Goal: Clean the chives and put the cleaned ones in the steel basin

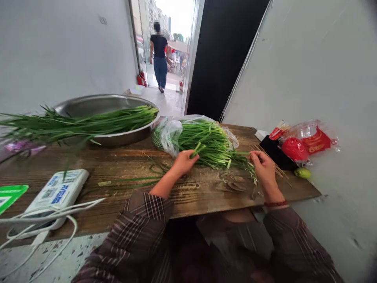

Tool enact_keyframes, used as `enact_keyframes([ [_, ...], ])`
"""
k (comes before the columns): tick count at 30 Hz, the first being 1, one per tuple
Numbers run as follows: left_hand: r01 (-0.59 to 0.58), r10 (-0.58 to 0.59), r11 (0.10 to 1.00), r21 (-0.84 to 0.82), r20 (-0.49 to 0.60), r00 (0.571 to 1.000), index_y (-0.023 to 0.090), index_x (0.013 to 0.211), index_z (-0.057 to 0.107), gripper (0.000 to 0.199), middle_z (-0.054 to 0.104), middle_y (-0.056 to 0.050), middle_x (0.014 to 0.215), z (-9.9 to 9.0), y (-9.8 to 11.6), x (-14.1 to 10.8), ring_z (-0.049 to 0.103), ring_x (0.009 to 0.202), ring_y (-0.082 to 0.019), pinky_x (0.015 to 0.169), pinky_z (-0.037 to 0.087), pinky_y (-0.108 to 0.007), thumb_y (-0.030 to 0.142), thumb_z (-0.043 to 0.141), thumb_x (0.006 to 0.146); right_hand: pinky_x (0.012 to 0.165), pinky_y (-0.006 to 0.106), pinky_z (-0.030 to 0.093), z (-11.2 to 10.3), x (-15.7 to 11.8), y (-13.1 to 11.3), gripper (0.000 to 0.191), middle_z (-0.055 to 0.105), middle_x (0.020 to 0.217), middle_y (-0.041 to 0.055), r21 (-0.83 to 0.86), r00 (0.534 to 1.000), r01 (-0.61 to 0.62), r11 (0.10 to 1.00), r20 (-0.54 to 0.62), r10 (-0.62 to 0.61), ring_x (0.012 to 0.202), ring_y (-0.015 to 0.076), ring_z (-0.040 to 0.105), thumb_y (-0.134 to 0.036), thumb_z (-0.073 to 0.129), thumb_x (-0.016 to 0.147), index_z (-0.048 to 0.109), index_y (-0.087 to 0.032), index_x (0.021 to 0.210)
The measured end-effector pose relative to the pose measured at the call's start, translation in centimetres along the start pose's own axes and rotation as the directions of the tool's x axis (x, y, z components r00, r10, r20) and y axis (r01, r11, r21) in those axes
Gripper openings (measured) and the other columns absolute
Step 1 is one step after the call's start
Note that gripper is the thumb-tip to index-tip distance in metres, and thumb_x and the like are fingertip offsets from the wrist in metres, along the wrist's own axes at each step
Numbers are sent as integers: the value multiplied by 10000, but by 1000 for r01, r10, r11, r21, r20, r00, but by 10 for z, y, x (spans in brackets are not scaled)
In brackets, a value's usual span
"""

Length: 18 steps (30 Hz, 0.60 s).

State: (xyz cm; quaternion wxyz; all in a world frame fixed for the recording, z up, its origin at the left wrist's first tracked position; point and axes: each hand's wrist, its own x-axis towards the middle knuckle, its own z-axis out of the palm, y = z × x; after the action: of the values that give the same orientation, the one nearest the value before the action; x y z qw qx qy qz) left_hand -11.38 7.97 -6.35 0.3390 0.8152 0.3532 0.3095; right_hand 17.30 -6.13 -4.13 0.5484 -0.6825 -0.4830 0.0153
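My left hand is closed around a few Chinese chive stalks, their cut ends sticking up past my thumb. To the right, my right hand pinches the end of a thin green chive stem that reaches back toward the pile. Between and behind both hands lies a large bunch of chives, partly wrapped in a clear plastic bag. Small trimmed bits are scattered on the wooden table beside my right hand.
At left, a steel basin holds more chives, leaves hanging over its rim. A white box-shaped device with white cables sits nearer. Skewers, red packages and a yellow-green fruit lie right. A person is at the doorway.
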Motion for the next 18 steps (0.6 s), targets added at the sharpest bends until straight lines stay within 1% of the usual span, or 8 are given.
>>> enact_keyframes([
  [2,40,-46,998,-56,-112,993,147,682,556,317,467,34,632,-2,-1,2,400,641,-113,596,282,-233,383,467,874,687,307,474,-9,8,5,274,673,776,28,97,999,-24,995,-32,27,711,168,610,-440,579,836,665,-190,906],
  [3,48,-61,995,-84,-159,985,143,700,578,309,479,32,638,-3,-1,3,408,648,-114,602,291,-233,393,488,859,677,298,475,-14,13,9,260,669,772,23,136,999,-41,990,5,41,702,161,607,-426,591,821,660,-191,909],
  [5,52,-77,991,-127,-196,978,133,733,620,308,509,26,649,-4,-1,4,422,654,-116,612,309,-235,401,511,839,657,286,472,-25,24,21,222,669,762,12,154,990,-95,984,121,77,682,151,605,-383,608,786,657,-193,888],
  [8,53,-84,986,-157,-200,976,127,740,643,314,516,26,633,-4,2,3,409,626,-111,600,312,-237,405,521,823,663,302,481,-38,40,39,188,670,737,11,7,942,-105,994,322,97,673,156,601,-323,578,768,677,-182,844],
  [10,53,-86,985,-163,-203,975,130,730,644,310,515,27,621,-4,3,2,402,612,-108,593,309,-236,403,525,818,747,351,497,-38,45,49,201,696,793,38,-144,921,22,989,387,36,752,184,622,-282,547,777,704,-178,846],
  [12,53,-85,986,-160,-204,975,131,740,654,304,544,19,636,-4,4,2,426,626,-113,605,321,-237,394,524,818,876,410,480,-30,45,51,232,718,934,82,-252,903,210,945,420,-89,905,222,634,-239,538,788,726,-178,910],
  [14,55,-84,988,-148,-199,976,128,772,675,302,596,1,682,-4,3,2,472,665,-126,630,340,-240,383,521,823,956,437,450,-15,39,46,273,704,1066,116,-280,871,359,890,443,-212,1028,243,615,-215,533,817,719,-180,1014],
  [18,63,-87,990,-127,-193,977,124,816,703,317,634,-8,708,-3,3,2,499,672,-129,639,353,-241,378,514,835,931,411,459,24,15,21,250,685,1070,117,-242,802,481,843,510,-311,1035,239,602,-264,520,898,701,-192,1054],
])
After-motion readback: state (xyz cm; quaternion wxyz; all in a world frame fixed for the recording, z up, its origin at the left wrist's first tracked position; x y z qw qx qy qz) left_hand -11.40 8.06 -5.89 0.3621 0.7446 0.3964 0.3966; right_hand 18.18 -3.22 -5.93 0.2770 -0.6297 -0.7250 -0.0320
